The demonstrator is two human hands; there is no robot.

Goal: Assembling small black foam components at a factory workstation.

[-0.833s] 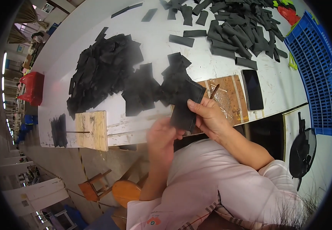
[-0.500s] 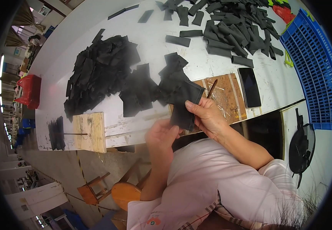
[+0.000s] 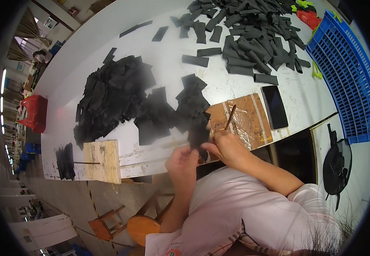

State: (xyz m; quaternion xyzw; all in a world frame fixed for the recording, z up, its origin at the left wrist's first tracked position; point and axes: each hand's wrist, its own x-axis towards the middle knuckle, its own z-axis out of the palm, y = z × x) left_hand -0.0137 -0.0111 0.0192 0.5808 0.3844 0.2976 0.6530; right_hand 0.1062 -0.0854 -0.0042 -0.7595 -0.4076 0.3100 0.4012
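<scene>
A small dark fabric piece (image 3: pixel 198 138) is between my two hands at the near edge of the table. My left hand (image 3: pixel 182 163) pinches its lower edge with thumb and fingertips. My right hand (image 3: pixel 229 147) closes on its right side, thumb toward the left hand; the curled fingers partly hide the cloth. Just beyond lie more flat black pieces (image 3: pixel 191 100), close to a large heap of black fabric pieces (image 3: pixel 112 89) on the left. A thin brown stick (image 3: pixel 232 115) stands up from a brown board (image 3: pixel 251 119) beside my right hand.
A phone (image 3: pixel 274 107) lies right of the board. Farther off is a pile of dark tube-shaped pieces (image 3: pixel 253 47). A blue plastic basket (image 3: pixel 343 77) stands at the right, a wooden block (image 3: pixel 101 161) at the left edge, and a red container (image 3: pixel 34 113) beyond it.
Both hands have come closer together, and the right has moved down. The fabric piece, spread out before, is now lower and mostly covered by the fingers. The whole view has shifted slightly.
</scene>
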